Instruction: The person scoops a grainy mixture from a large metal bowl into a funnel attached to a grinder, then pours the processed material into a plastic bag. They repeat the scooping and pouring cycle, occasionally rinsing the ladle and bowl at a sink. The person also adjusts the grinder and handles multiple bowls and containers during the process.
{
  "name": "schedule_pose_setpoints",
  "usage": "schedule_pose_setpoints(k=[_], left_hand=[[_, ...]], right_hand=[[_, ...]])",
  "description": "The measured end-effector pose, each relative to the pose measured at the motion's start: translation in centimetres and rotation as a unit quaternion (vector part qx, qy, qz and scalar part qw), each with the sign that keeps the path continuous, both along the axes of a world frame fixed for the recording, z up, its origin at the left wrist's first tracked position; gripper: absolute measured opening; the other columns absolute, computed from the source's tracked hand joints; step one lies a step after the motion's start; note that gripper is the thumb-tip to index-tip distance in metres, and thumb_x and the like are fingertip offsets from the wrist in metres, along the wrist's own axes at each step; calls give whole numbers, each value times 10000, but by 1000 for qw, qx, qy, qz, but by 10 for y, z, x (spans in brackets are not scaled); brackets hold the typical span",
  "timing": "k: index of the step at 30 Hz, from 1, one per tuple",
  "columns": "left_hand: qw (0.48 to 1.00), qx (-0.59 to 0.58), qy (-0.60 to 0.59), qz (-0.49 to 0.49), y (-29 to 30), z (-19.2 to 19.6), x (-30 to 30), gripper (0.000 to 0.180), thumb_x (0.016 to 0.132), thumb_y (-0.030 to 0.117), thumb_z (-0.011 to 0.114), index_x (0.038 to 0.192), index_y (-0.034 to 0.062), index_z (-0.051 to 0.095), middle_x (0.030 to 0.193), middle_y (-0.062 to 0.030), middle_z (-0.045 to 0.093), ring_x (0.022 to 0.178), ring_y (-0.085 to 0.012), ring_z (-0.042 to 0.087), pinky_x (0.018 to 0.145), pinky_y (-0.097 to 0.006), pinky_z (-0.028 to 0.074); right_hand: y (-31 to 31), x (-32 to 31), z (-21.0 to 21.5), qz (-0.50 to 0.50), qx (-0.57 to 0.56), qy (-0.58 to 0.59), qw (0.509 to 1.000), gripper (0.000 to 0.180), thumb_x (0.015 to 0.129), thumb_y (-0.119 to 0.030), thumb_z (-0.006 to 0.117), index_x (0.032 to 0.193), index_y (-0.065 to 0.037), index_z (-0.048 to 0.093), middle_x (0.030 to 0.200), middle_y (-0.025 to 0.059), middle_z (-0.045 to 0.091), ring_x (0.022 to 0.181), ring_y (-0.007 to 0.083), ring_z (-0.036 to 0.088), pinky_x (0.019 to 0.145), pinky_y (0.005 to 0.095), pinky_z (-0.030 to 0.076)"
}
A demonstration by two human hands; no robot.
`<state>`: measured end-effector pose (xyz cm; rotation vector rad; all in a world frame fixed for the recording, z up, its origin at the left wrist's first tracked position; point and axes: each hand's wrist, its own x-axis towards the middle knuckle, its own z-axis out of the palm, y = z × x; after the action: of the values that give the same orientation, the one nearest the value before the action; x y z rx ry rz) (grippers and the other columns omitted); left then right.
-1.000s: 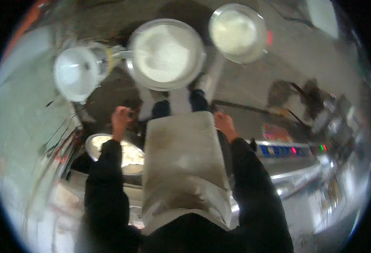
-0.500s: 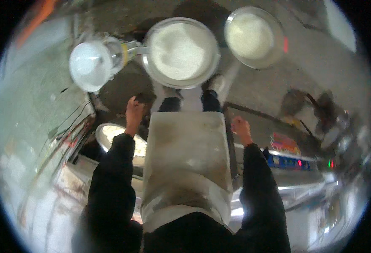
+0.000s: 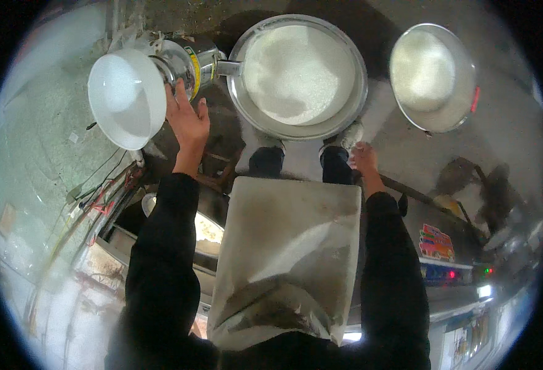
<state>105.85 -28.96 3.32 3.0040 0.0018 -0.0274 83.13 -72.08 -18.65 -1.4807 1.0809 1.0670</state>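
Note:
My left hand [image 3: 188, 125] reaches forward with its fingers apart, at the metal body of a machine [image 3: 188, 65]. I cannot tell whether the fingertips touch it. A white bowl-shaped hopper [image 3: 123, 98] tops the machine, and its short metal spout [image 3: 229, 68] meets the rim of a large metal basin [image 3: 234, 102]. White, fine-grained stuff [image 3: 299, 74] fills much of that basin, in front of my feet. My right hand [image 3: 365, 160] hangs near my right shoe, fingers loosely bent, with nothing visible in it.
Another metal basin [image 3: 469, 102] with pale white contents stands far right. A sticker-bearing metal unit [image 3: 436, 242] with small lights is at my right. On my left are a vessel of pale food [image 3: 208, 231] and loose cables [image 3: 105, 200]. A whitish apron [image 3: 290, 228] covers my front.
My left hand has moved forward to the machine beside the hopper. My right hand has also gone forward a little. The view has shifted, bringing the machine and basin closer.

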Motion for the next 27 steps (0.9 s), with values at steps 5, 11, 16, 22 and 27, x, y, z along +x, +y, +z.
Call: schedule_pose_setpoints(k=[5,11,16,22,27], left_hand=[[997,57,-52,-6,4,-22,14,658,802,245,681,1365,29,418,1271,-319,415,1116,-475,433,936,-539,359],[989,148,-1,18,19,-33,29,638,779,265,714,1356,150,466,1278,-302,444,1142,-462,453,929,-538,379],[994,111,-4,6,28,-31,33,596,763,240,730,1312,151,516,1291,-282,453,1168,-447,456,941,-527,385],[996,88,-15,-9,8,-29,28,518,759,228,730,1245,134,579,1282,-278,464,1164,-442,469,953,-499,396],[997,81,1,-12,-22,-33,12,542,767,200,720,1280,134,560,1311,-251,454,1184,-415,469,979,-482,401]], right_hand=[[-3,47,-105,595,-135,-160,776,568,739,-287,756,1237,-141,525,1297,120,488,1221,296,460,885,427,492],[-9,78,-117,443,-32,-193,875,607,756,-288,750,1266,-114,469,1283,127,442,1166,308,484,896,414,512],[-17,55,-141,-47,64,-35,996,440,809,-226,699,1180,-84,510,1173,108,515,1119,253,524,804,400,565],[-21,42,-155,189,45,-189,963,682,669,-280,814,1256,-117,507,1185,202,562,1202,344,490,898,427,500],[-28,52,-114,501,-49,-231,833,525,725,-156,774,1197,-93,553,1201,115,509,1075,264,561,896,350,525]])
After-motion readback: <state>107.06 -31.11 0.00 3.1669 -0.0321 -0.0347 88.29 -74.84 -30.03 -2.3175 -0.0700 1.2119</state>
